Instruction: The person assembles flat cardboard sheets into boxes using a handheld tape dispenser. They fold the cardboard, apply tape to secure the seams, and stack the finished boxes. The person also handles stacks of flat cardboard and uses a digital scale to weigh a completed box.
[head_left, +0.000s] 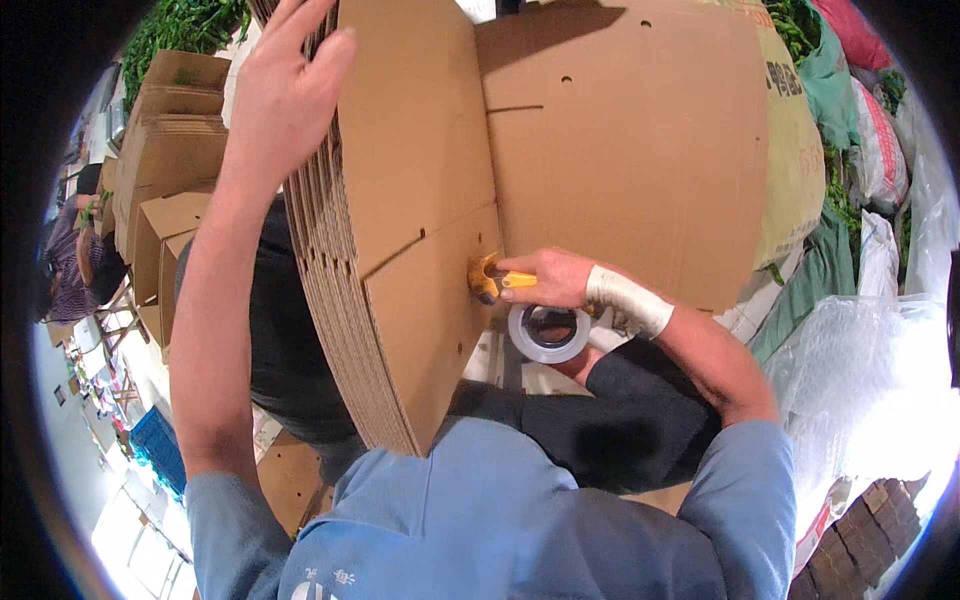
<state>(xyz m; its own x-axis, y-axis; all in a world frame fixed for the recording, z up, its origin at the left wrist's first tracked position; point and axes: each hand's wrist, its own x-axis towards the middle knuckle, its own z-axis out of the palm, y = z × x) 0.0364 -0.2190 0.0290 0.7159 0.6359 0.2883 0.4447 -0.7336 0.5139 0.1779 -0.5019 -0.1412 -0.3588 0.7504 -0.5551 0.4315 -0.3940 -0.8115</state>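
A thick stack of flattened cardboard boxes stands upright on edge in front of me, leaning a little. My left hand grips its far left edge, and the top of that hand runs out of the picture. Another large brown cardboard panel stands to the right, meeting the stack at an angle. In my right hand is a yellow-handled tape dispenser, its yellow head against the lower face of the stack. Its roll of clear tape hangs just below the hand. A whitish wrap covers my right wrist.
More folded cardboard is piled at the left. Beyond it a person sits with some greens. Sacks and green leafy vegetables line the right side. Clear plastic sheeting lies near my right elbow. My dark-trousered legs flank the stack.
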